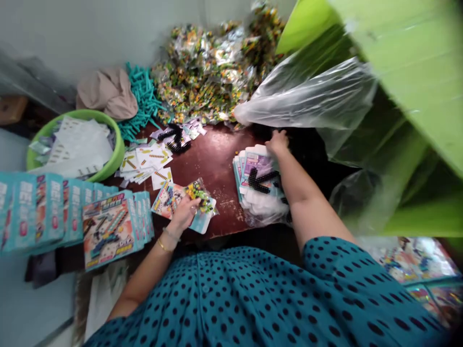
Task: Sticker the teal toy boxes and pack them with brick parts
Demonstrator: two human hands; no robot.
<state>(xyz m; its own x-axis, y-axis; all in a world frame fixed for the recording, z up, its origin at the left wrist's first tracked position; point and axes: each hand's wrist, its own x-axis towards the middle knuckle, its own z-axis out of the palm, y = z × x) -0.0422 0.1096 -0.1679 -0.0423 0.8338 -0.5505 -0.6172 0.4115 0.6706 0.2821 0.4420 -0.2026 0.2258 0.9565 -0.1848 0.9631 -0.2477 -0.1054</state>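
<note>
Off to the left we see a green basin [117, 149] filled with paper sheets [81, 144], with a beige cloth [106, 91] behind it. Teal boxes [47, 212] stand in a row below it, and shiny packets [206, 72] are heaped at the back.
</note>
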